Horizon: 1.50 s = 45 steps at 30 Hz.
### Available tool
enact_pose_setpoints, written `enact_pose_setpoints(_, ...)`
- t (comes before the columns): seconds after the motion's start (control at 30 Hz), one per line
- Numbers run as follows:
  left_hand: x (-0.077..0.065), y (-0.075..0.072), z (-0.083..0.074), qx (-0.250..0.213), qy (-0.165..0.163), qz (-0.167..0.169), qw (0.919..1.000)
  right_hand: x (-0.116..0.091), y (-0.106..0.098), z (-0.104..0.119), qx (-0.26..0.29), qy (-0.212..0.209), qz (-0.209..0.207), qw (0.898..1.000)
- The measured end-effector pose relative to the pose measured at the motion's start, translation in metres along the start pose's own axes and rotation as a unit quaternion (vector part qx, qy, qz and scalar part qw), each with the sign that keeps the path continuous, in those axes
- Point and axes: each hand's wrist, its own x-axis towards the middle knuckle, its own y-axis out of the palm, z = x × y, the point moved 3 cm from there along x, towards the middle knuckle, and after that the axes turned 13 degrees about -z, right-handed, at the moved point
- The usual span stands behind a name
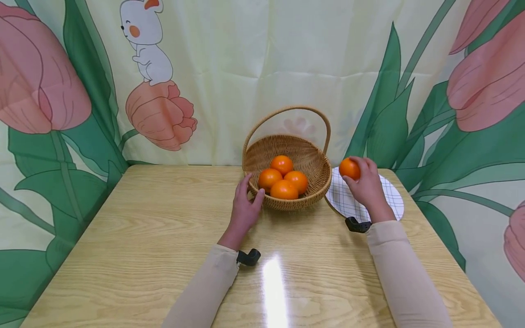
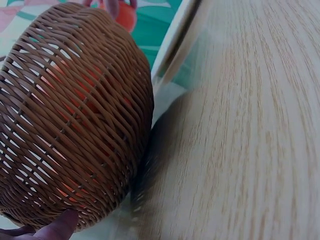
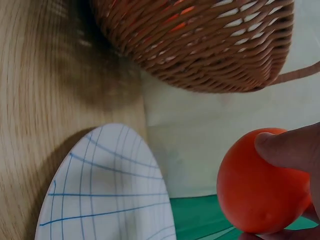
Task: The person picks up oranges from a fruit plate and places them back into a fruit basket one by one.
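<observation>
A wicker basket (image 1: 287, 203) with a tall arched handle stands near the table's far edge, with several oranges (image 1: 285, 189) in it. My left hand (image 1: 244, 207) holds the basket's left rim, thumb toward the front; its thumb (image 2: 60, 227) shows low in the left wrist view. My right hand (image 1: 368, 187) pinches an orange (image 1: 349, 169) between thumb and fingers, to the right of the basket. That orange (image 3: 262, 182) is held above the far part of a white plate (image 1: 342, 193) with blue grid lines. The forearm and hand hide part of the plate.
The wooden table (image 1: 156, 237) ends just behind the basket and plate. Behind it hangs a curtain (image 1: 229, 54) printed with tulips and a rabbit. A black wrist camera (image 1: 248, 257) sits on the left wrist, another (image 1: 357, 225) on the right.
</observation>
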Motion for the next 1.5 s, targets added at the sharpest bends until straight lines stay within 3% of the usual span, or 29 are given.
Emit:
enact_pose_setpoints(0.33, 0.002, 0.000, 0.003, -0.003, 0.001, -0.001, 1.0000, -0.010, -0.016, 0.029, 0.038, -0.028, -0.036, 0.998)
enact_pose_setpoints(0.67, 0.002, -0.002, 0.004, -0.003, -0.006, 0.002, 1.0000, -0.019, -0.018, 0.061, 0.070, -0.093, -0.065, 0.991)
enact_pose_setpoints(1.07, 0.001, -0.002, 0.001, -0.006, 0.003, 0.003, 1.0000, -0.036, -0.008, 0.088, 0.091, -0.171, -0.051, 0.980)
enact_pose_setpoints(1.5, -0.001, 0.000, 0.000, -0.003, 0.001, 0.005, 1.0000, -0.049, 0.002, 0.092, 0.087, -0.188, 0.004, 0.978)
